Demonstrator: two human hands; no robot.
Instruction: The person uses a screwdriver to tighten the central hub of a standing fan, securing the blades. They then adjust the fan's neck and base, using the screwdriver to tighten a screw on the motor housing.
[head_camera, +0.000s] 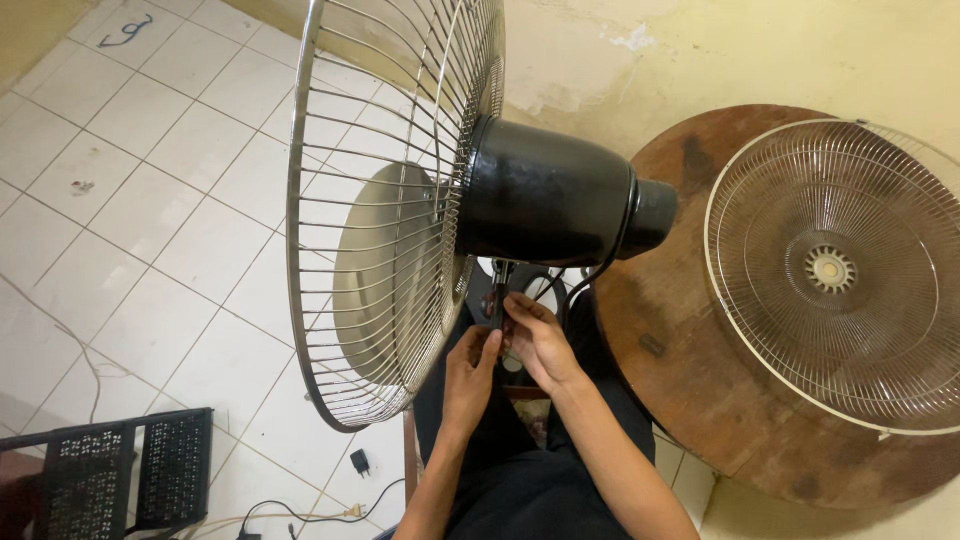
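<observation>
A standing fan fills the middle of the head view: its black motor housing (545, 195) points right and its wire rear guard (390, 200) with a metal blade inside faces left. Beneath the housing, my left hand (470, 370) and my right hand (538, 340) are both closed around the fan's neck joint (500, 290), where the housing meets the stand. The fingers of both hands pinch that small part, and a black cable loops just behind them. The stand below is hidden by my arms and dark trousers.
A round, worn wooden table (690, 380) stands to the right against the yellowish wall, with a loose wire fan guard (835, 270) lying on it. White floor tiles spread to the left. A black perforated crate (110, 470) sits bottom left, and a plug and cable (355, 462) lie on the floor.
</observation>
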